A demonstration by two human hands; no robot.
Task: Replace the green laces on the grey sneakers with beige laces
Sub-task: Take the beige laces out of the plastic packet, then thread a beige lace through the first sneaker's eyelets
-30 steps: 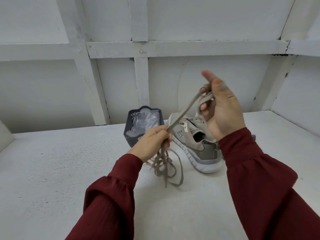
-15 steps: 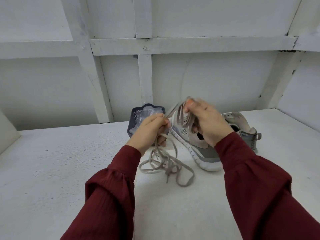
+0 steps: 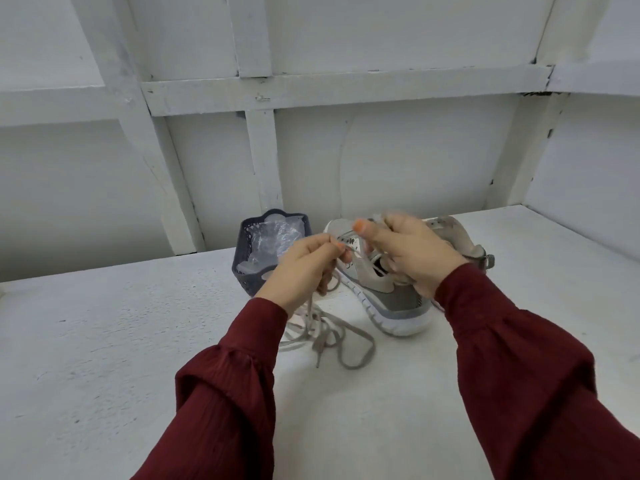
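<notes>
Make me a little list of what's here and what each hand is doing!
left hand: grips the beige lace
right hand: pinches the same lace, over the front sneaker
lace's slack: heaped on the table below the left hand
front sneaker: grey, white sole, on the table
second sneaker: behind, partly hidden
basket: dark, left of the sneakers, holds clear plastic

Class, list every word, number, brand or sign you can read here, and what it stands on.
Sneaker: a small dark mark on its side, beside the left hand, too blurred and hidden to read.
Laces, basket, table: no text.
</notes>
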